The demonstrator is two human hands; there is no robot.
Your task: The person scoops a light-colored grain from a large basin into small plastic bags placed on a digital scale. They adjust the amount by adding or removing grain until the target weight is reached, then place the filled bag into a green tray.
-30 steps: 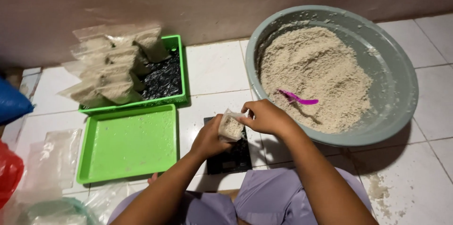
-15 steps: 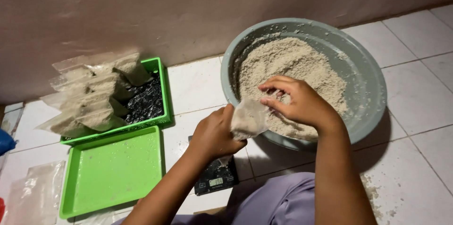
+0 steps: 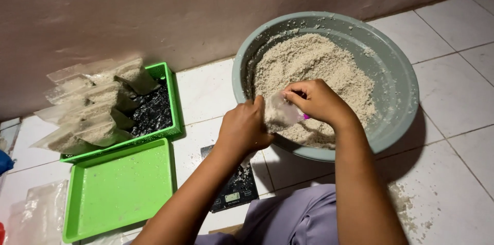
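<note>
My left hand [image 3: 244, 131] holds a small clear plastic bag [image 3: 280, 113] partly filled with pale crumbly meal, just over the near rim of a large grey basin [image 3: 396, 78]. My right hand [image 3: 319, 102] grips a pink scoop [image 3: 305, 117], mostly hidden by the fingers, at the bag's mouth. The basin holds a heap of the same beige meal [image 3: 314, 65]. A small black digital scale [image 3: 234, 188] lies on the floor tiles under my left forearm.
A green tray [image 3: 170, 101] by the wall carries several filled clear bags [image 3: 95, 111] and black material. An empty green tray [image 3: 121, 188] lies in front of it. Empty clear bags [image 3: 36, 216] lie at the far left. Spilled meal [image 3: 406, 209] dots the tiles at right.
Both hands have carried the bag from above the scale up to the basin's near rim. The pink scoop, earlier lying on the meal, is now in my right hand at the bag.
</note>
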